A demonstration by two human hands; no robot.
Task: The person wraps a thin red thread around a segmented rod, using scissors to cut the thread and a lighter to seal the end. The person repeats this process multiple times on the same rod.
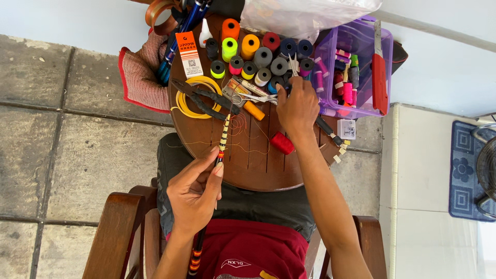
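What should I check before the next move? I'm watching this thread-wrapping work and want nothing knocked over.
1. Left hand grips the banded rod: ok.
2. Right hand has reached the small scissors among the spools: ok; whether it grips them, cannot tell.
3. Red spool lies loose on the round table, close to the right wrist: not ok.
4. Pliers rest flat on the yellow coil: ok.
5. Purple box overhangs the table edge: not ok.

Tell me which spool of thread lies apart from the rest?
The red spool, lying on its side alone on the round wooden table just below the right hand; all the other spools stand bunched at the table's far edge.
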